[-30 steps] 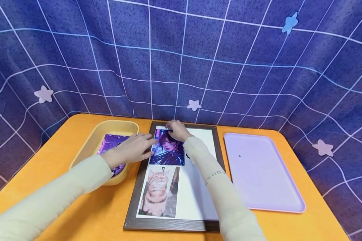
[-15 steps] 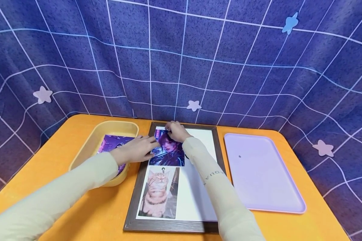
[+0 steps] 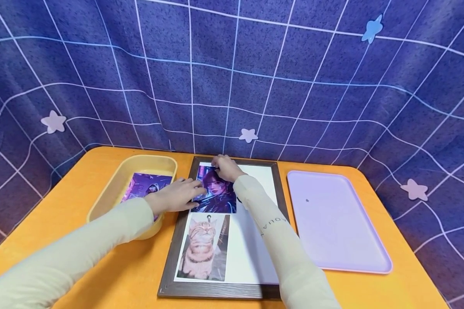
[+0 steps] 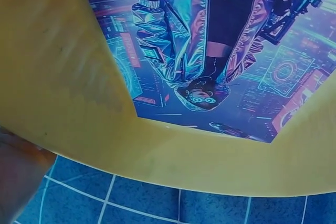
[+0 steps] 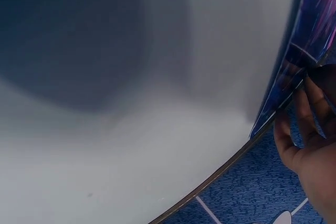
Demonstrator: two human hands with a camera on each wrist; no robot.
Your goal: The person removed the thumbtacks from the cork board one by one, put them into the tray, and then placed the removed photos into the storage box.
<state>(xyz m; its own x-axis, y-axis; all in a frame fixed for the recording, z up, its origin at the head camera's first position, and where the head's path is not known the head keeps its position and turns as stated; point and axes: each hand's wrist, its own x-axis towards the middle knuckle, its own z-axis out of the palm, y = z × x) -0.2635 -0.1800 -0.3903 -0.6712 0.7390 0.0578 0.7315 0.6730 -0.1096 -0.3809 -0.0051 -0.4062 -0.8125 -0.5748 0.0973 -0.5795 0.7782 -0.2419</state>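
Purple glossy portrait photo (image 3: 216, 193) on brown wooden frame (image 3: 170, 253) | left hand (image 3: 175, 195) flat, fingers pressing its left edge | right hand (image 3: 225, 168) fingertips (image 5: 310, 103) pinching top corner

Three printed photos: two purple sci-fi portrait prints (image 3: 216, 191) (image 3: 147, 186) and one ginger cat print (image 3: 203, 249). One dark wooden picture frame (image 3: 170, 257), one yellow plastic tub (image 3: 112, 193), one lilac plastic tray (image 3: 332, 223), two hands (image 3: 175, 195) (image 3: 226, 168).

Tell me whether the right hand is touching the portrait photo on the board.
Touching. The right wrist view shows the right hand's fingertips on the portrait photo's edge; the head view agrees.
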